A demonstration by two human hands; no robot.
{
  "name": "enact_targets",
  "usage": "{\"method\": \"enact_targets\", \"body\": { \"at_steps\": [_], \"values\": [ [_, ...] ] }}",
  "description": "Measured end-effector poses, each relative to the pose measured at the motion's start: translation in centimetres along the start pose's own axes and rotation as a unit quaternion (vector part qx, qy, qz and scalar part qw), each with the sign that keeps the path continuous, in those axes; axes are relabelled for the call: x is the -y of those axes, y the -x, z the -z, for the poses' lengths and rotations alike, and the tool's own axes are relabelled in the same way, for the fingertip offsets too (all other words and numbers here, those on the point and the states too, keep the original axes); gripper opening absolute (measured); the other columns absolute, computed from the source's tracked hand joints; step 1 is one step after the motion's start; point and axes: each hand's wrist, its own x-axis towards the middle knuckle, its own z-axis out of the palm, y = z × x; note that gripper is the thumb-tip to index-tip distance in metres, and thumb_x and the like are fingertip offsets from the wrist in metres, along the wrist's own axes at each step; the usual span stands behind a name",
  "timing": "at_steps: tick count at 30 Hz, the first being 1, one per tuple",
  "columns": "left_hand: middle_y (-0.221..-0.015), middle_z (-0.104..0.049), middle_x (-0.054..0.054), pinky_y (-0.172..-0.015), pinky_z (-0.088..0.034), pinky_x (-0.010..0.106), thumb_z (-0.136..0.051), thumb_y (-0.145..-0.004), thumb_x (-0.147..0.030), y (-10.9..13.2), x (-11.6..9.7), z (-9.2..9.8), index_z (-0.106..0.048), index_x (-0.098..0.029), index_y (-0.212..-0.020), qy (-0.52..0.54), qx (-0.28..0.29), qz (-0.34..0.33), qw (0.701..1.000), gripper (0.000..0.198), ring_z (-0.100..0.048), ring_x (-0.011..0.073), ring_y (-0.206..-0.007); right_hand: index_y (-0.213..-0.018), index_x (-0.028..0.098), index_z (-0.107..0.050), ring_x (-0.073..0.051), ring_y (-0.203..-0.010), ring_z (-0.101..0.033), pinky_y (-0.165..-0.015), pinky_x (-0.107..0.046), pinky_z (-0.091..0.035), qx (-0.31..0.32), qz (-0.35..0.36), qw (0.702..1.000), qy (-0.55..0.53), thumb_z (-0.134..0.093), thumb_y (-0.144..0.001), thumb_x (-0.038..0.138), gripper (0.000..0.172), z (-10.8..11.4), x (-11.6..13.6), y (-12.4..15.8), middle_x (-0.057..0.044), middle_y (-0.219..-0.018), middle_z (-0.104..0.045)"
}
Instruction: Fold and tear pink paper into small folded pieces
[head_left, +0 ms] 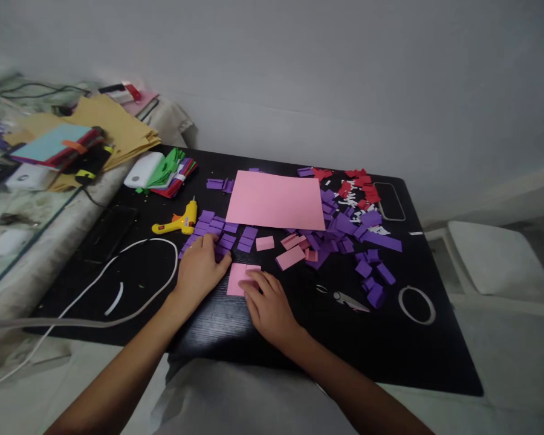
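Note:
My left hand [202, 263] rests over a group of folded purple paper pieces [208, 225], fingers apart and its thumb pointing toward the right. Just right of it, folded pink paper pieces [236, 279] lie side by side on the black table. The fingertips of my right hand [268, 302] touch these pink pieces, with the fingers spread. Part of the pink paper is hidden under those fingers. Beyond both hands lies a large pink sheet [276, 199]. More folded pink pieces [291, 257] sit beside it, among loose purple ones.
A yellow glue gun [181, 220] lies at left, near a looping white cable [174, 260]. Scissors [349, 301] and a tape ring [417, 305] are at right. Red paper pieces [365, 184] and white scraps lie at the back right of the black table [344, 350].

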Motion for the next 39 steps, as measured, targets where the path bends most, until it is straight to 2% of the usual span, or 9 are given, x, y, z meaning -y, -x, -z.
{"method": "enact_targets", "body": {
  "at_steps": [5,8,11,14,19,24,28,31,39],
  "values": [
    [-0.110,-0.070,0.012,-0.085,-0.057,0.042,-0.062,-0.095,-0.042,3.6,-1.4,1.3,-0.059,-0.017,-0.124,0.064,0.014,0.002,0.998,0.039,-0.071,0.0302,-0.097,-0.127,0.020,-0.072,-0.030,-0.128,-0.057,-0.108,-0.049,-0.052,-0.008,0.001,1.000,0.004,-0.056,-0.101,0.013,0.031,-0.1,0.1,0.0,-0.013,-0.139,-0.066],
    [-0.108,-0.068,0.009,-0.080,-0.058,0.039,-0.059,-0.098,-0.041,5.9,-2.2,0.9,-0.061,-0.020,-0.127,0.073,0.059,-0.024,0.995,0.036,-0.070,0.0267,-0.090,-0.122,0.019,-0.073,-0.030,-0.127,-0.058,-0.108,-0.049,-0.053,-0.012,-0.013,1.000,-0.005,-0.059,-0.100,0.014,0.027,-0.1,0.0,0.0,-0.012,-0.137,-0.068],
    [-0.102,-0.066,0.009,-0.080,-0.057,0.040,-0.054,-0.103,-0.042,7.1,-2.0,-0.1,-0.066,-0.020,-0.129,0.068,0.053,-0.067,0.994,0.036,-0.069,0.0254,-0.087,-0.119,0.020,-0.073,-0.030,-0.127,-0.059,-0.108,-0.051,-0.053,-0.023,-0.015,0.999,-0.029,-0.060,-0.099,0.013,0.024,-0.3,-0.2,-0.1,-0.012,-0.134,-0.071],
    [-0.102,-0.065,0.010,-0.084,-0.058,0.043,-0.052,-0.106,-0.044,7.1,-1.0,-0.7,-0.068,-0.017,-0.129,0.071,0.034,-0.132,0.988,0.039,-0.068,0.0265,-0.091,-0.115,0.020,-0.073,-0.029,-0.127,-0.062,-0.110,-0.051,-0.053,-0.047,-0.014,0.997,-0.060,-0.059,-0.099,0.011,0.024,-0.5,-0.6,-0.3,-0.011,-0.129,-0.074],
    [-0.110,-0.066,0.014,-0.089,-0.058,0.047,-0.048,-0.108,-0.034,6.8,0.5,-1.2,-0.065,-0.014,-0.137,0.063,0.034,-0.217,0.973,0.039,-0.066,0.0279,-0.099,-0.107,0.021,-0.073,-0.029,-0.124,-0.064,-0.106,-0.052,-0.054,-0.055,-0.025,0.996,-0.061,-0.058,-0.097,0.009,0.021,-0.6,-0.6,-0.4,-0.011,-0.122,-0.076],
    [-0.110,-0.067,0.016,-0.091,-0.058,0.051,-0.052,-0.105,-0.030,6.8,1.1,-1.7,-0.063,-0.010,-0.140,0.062,0.010,-0.230,0.971,0.041,-0.065,0.0315,-0.102,-0.116,0.020,-0.072,-0.028,-0.126,-0.063,-0.108,-0.051,-0.053,-0.045,-0.026,0.998,-0.043,-0.056,-0.099,0.011,0.025,-0.3,-0.4,-0.3,-0.011,-0.127,-0.075],
    [-0.134,-0.066,0.020,-0.104,-0.054,0.054,-0.056,-0.104,-0.028,6.5,1.3,-2.1,-0.066,-0.011,-0.134,0.074,-0.020,-0.253,0.965,0.036,-0.063,0.0357,-0.125,-0.123,0.019,-0.072,-0.028,-0.127,-0.063,-0.109,-0.051,-0.052,-0.042,-0.015,0.999,-0.026,-0.055,-0.101,0.011,0.029,-0.3,-0.4,-0.2,-0.011,-0.133,-0.073],
    [-0.145,-0.063,0.019,-0.114,-0.050,0.054,-0.054,-0.104,-0.026,6.3,1.5,-2.6,-0.063,-0.012,-0.137,0.101,-0.024,-0.275,0.956,0.036,-0.059,0.0344,-0.137,-0.122,0.019,-0.073,-0.028,-0.127,-0.062,-0.108,-0.051,-0.053,-0.043,-0.004,0.999,-0.011,-0.056,-0.100,0.011,0.029,-0.4,-0.5,-0.2,-0.012,-0.133,-0.073],
    [-0.147,-0.064,0.016,-0.115,-0.051,0.055,-0.055,-0.104,-0.026,6.1,1.9,-3.5,-0.065,-0.017,-0.136,0.135,-0.026,-0.273,0.952,0.035,-0.061,0.0319,-0.137,-0.118,0.019,-0.075,-0.028,-0.125,-0.064,-0.107,-0.052,-0.054,-0.067,0.019,0.998,0.001,-0.056,-0.099,0.010,0.028,-0.9,-1.0,-0.3,-0.013,-0.129,-0.074]
  ]
}}
